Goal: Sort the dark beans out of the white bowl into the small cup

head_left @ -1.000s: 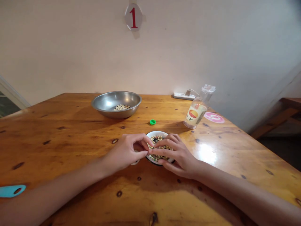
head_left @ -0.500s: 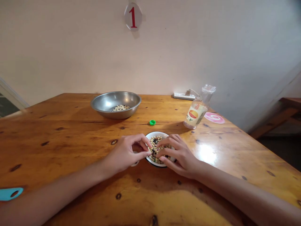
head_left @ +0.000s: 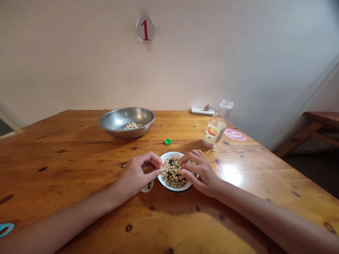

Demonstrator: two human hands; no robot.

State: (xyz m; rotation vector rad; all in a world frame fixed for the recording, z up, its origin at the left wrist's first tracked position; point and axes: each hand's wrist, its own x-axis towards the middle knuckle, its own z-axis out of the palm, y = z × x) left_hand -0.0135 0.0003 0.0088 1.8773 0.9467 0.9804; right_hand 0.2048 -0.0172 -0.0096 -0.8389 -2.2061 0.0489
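Observation:
A white enamel bowl (head_left: 160, 181) with a dark rim holds pale round beans (head_left: 173, 176) mixed with dark and a few green ones. At its left rim my left hand (head_left: 140, 171) has thumb and forefinger nearly together in a pinch; anything between the tips is too small to make out. My right hand (head_left: 205, 173) is over the right side of the bowl, its fingers curved and apart at the edge of the beans, with no bean visible in them. Partly hidden beneath my left hand, a small white dish (head_left: 147, 189) contains some dark beans.
Behind the bowl lies a green bottle cap (head_left: 168, 141). A steel basin (head_left: 111, 132) with pale beans stands back left, an uncapped clear bottle (head_left: 215, 128) back right. A power strip (head_left: 202, 112) is near the wall. A blue handle (head_left: 6, 228) shows at the left edge.
My right fingers have drawn back from among the beans toward the right rim. My left fingertips have shifted slightly off the beans to the left rim. The camera view has shifted a little.

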